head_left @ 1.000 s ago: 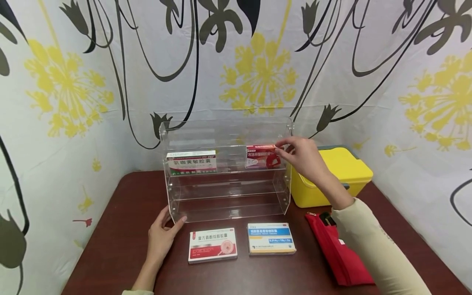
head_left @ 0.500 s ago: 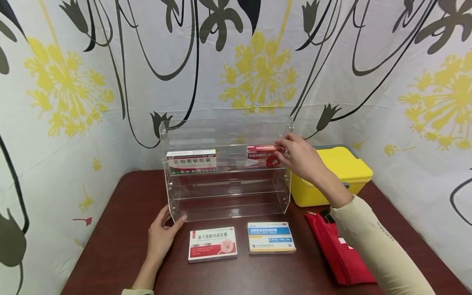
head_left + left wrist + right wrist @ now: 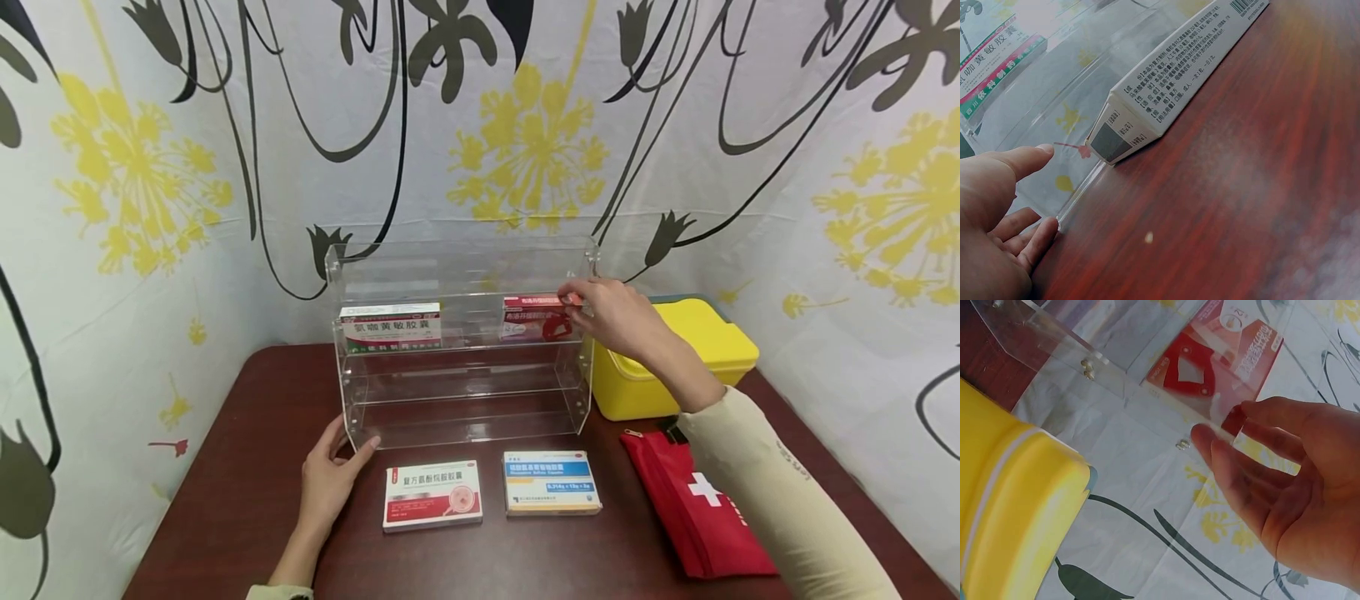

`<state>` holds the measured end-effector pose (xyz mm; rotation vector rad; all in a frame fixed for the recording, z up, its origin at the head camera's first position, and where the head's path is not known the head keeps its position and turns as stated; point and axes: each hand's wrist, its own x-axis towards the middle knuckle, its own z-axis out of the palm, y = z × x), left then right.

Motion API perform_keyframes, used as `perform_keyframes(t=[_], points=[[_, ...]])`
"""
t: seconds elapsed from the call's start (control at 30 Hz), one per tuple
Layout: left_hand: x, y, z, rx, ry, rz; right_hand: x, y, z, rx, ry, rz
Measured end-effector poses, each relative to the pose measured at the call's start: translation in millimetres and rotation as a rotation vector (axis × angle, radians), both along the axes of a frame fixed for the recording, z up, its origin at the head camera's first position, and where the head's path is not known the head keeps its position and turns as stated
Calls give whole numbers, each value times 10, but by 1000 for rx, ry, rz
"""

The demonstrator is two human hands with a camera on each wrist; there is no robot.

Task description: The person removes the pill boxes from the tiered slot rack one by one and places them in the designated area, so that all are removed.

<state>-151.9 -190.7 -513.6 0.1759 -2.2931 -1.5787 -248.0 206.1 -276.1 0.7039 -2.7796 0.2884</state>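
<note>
A clear acrylic display rack stands on the table. My left hand holds its lower left corner, with the thumb in front and fingers at the side panel. On an upper tier, at the right end, a red medicine box stands upright. My right hand pinches this box at its top right corner; the right wrist view shows thumb and fingertips at the corner. A white and green medicine box stands at the tier's left end.
Flat on the table before the rack lie a white and red medicine box and a blue and white one. To the right are a yellow lidded box and a red pouch with a white cross. Patterned cloth hangs behind.
The right hand's fingers have shifted slightly at the red medicine box's top corner. The right forearm has swung a little rightward, uncovering the pouch's white cross. The left hand has stayed put.
</note>
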Motion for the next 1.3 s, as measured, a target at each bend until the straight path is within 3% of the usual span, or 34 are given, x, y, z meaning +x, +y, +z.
perform_keyframes(t=[0.37,0.53,0.73,1.03,1.3], points=[[-3,5,9,-6,-1,3,-66,93,41,-205,-152,21],[3,10,11,-4,-4,5,-74,100,20,-302,-167,15],[17,17,16,1,-7,3,-57,111,4,-353,-89,13],[17,16,17,0,-4,6,-49,106,35,-369,165,69],[10,9,11,-1,-1,8,-68,128,90,-441,170,94]])
